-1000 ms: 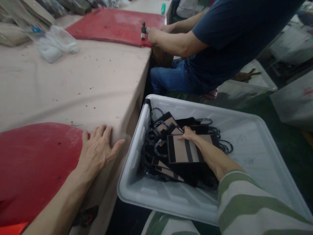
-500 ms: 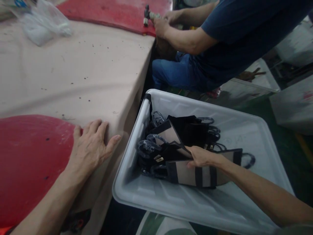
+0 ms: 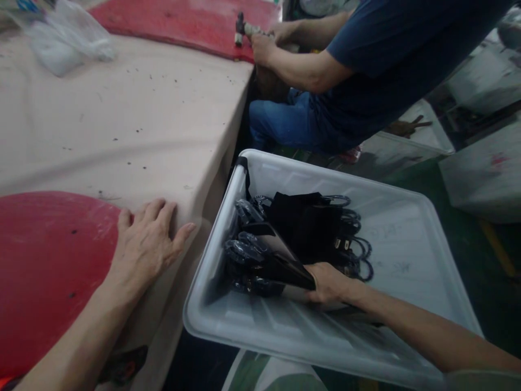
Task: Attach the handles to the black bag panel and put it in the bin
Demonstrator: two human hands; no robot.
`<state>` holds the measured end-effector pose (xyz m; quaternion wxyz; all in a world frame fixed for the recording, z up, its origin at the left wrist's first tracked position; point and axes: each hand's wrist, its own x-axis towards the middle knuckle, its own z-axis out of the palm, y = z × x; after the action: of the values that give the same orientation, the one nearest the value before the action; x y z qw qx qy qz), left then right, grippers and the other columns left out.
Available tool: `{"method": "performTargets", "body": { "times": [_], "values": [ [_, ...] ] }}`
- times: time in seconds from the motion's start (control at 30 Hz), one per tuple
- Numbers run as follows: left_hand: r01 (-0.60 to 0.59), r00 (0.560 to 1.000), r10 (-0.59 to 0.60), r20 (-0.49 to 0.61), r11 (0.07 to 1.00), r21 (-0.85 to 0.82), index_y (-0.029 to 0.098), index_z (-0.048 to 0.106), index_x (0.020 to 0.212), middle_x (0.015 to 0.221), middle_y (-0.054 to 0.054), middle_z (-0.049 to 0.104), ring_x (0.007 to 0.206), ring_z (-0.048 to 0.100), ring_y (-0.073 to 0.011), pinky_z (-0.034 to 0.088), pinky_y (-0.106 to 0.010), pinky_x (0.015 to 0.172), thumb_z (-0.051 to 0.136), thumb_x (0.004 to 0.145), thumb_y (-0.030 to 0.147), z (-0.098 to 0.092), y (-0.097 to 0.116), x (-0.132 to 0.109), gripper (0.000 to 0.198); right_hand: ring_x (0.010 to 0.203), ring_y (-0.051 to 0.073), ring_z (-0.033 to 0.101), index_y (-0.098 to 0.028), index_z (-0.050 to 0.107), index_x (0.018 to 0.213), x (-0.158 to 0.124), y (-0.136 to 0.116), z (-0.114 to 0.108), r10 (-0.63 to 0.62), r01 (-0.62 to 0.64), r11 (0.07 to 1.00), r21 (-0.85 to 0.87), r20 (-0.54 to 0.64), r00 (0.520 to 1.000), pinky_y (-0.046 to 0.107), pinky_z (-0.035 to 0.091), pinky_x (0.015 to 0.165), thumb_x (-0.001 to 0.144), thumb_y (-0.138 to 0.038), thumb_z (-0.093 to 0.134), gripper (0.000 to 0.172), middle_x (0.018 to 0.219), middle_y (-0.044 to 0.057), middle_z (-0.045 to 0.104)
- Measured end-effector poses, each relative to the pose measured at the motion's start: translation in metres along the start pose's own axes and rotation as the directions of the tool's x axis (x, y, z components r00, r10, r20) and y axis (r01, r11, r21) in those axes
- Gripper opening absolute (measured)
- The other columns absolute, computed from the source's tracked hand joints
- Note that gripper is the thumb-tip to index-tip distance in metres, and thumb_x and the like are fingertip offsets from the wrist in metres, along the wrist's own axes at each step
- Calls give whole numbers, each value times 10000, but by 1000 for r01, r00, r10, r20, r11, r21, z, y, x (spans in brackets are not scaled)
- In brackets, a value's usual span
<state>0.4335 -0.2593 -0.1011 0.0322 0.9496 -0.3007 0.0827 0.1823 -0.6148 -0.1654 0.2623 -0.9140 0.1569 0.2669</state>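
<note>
My left hand (image 3: 147,244) lies flat with fingers spread on the cream-covered table (image 3: 179,146), its fingertips by the edge of a red mat (image 3: 52,271). Inside a white plastic bin (image 3: 334,169), my right hand (image 3: 329,282) is closed on the dark edge of a black-and-beige handbag (image 3: 285,267), which is tilted. Its lower part is hidden behind the hand and in shadow. Several more black handbags (image 3: 303,217) are packed beside it, their handles wrapped in clear plastic (image 3: 244,251).
Across the table corner another person (image 3: 378,70) grips a hammer (image 3: 240,31) near a second red mat (image 3: 183,24). A clear plastic bag (image 3: 73,41) rests on the table's far left. Further bins (image 3: 488,179) stand at the right.
My right hand has shifted slightly down, and the handbag in it has tipped, so its striped beige side no longer shows. My left hand stays on the table; the view moved slightly.
</note>
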Motion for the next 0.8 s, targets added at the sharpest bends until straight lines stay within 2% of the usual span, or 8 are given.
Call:
{"method": "performTargets", "body": {
  "times": [0.13,0.27,0.33,0.4,0.47,0.6,0.7,0.8],
  "values": [
    [7,1000,-7,12,1000,15,142,516,1332,1404,-191,528,1256,492,-364,239,-578,1112,266,964,581,1,-1,-1,625,962,324,674,-175,670,1096,-2,0,6,46,-43,994,-99,25,999,360,505,833,638,-339,755,494,1032,112,719],
    [-2,1000,1,13,1000,29,146,526,1314,1398,-191,533,1232,505,-365,258,-571,1097,282,966,578,0,-2,-1,606,1150,327,626,-145,565,1305,-29,-12,33,-43,37,988,-151,-36,998,388,470,1000,716,-283,692,618,1275,163,639],
    [-11,1000,11,4,1000,29,145,533,1301,1385,-195,540,1223,510,-364,269,-570,1086,294,972,564,-1,-1,-1,583,1165,318,624,-119,493,1385,-37,-16,46,11,-28,980,-196,-91,996,395,463,1018,770,-284,656,657,1312,183,614],
    [-15,1000,15,-18,1000,21,142,540,1290,1365,-198,551,1215,518,-364,280,-572,1078,318,976,544,-2,1,-1,556,1112,337,651,-96,510,1369,-36,-18,50,120,-148,958,-245,-126,985,414,486,974,793,-297,642,625,1225,199,656],
    [-7,999,7,-33,1000,1,136,552,1275,1341,-201,564,1200,531,-367,293,-580,1072,353,974,525,-2,3,-2,530,1073,366,663,-81,558,1327,-32,-18,46,183,-222,932,-286,-157,971,437,500,936,798,-296,634,577,1129,216,689],
    [26,999,-31,-38,990,-137,136,589,1242,1333,-188,576,1236,528,-352,306,-564,1108,426,960,498,-5,3,-4,487,1076,363,665,-84,615,1279,-32,-19,28,131,-182,926,-331,-172,976,432,505,949,804,-297,613,520,1108,228,696],
    [112,983,-153,-103,941,-320,122,574,1292,1401,-179,534,1312,483,-333,333,-511,1143,481,940,455,-15,-3,-13,494,1086,354,664,-143,637,1259,-45,-17,8,75,-143,941,-306,-223,972,422,510,954,790,-321,610,502,1116,195,704],
    [152,950,-264,-166,857,-493,97,565,1312,1415,-180,523,1334,469,-329,350,-489,1160,496,927,457,-29,-2,-33,532,1056,363,677,-220,679,1182,-69,-16,-21,29,-127,960,-249,-363,931,408,539,893,745,-353,645,458,1067,159,729]
  ]
}}
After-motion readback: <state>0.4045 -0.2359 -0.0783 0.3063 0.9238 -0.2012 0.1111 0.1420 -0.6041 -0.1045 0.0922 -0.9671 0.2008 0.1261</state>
